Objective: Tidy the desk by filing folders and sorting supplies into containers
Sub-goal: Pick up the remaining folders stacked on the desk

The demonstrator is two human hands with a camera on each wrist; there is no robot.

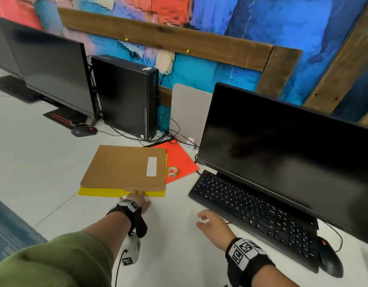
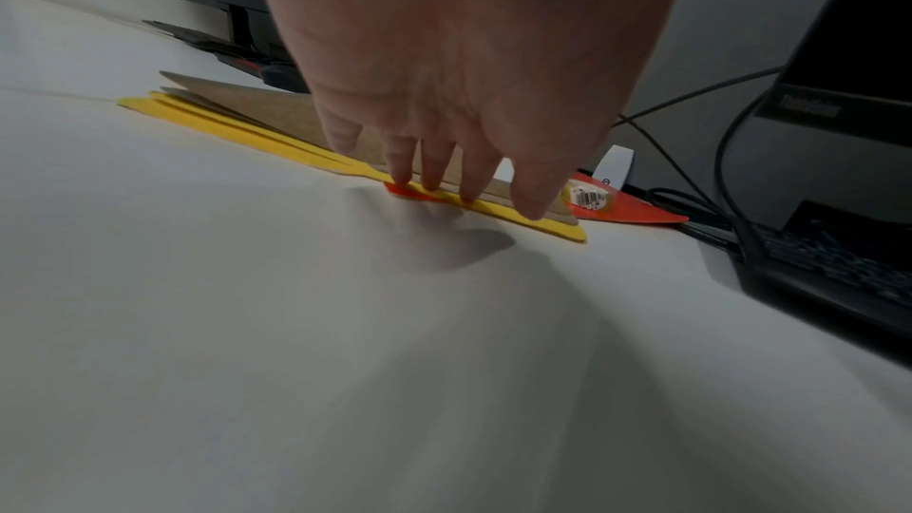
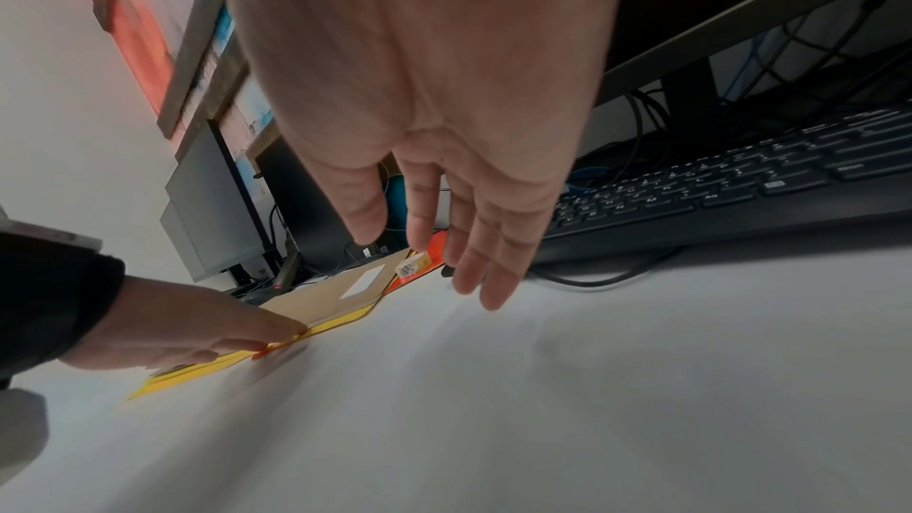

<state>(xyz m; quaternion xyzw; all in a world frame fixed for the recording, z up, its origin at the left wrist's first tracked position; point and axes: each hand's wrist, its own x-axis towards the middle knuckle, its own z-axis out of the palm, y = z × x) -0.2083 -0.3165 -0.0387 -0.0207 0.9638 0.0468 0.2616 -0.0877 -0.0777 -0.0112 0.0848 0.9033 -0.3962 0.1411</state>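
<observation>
A brown folder (image 1: 125, 166) with a white label lies on a yellow folder (image 1: 100, 192) on the white desk. An orange-red folder (image 1: 181, 160) lies behind them with a roll of clear tape (image 1: 172, 171) on it. My left hand (image 1: 137, 200) reaches to the near edge of the stack, its straight fingers (image 2: 434, 170) touching the yellow folder (image 2: 222, 123) and brown folder (image 2: 276, 112). My right hand (image 1: 212, 224) hovers over the desk beside the keyboard, fingers (image 3: 474, 248) spread and holding nothing. From the right wrist, the brown folder (image 3: 335, 299) and tape (image 3: 410, 266) show ahead.
A black keyboard (image 1: 253, 212) and a monitor (image 1: 286, 154) stand to the right, with a mouse (image 1: 330, 259) at the keyboard's end. A black computer tower (image 1: 125, 96), a second monitor (image 1: 48, 65), another mouse (image 1: 83, 130) and cables are at the back.
</observation>
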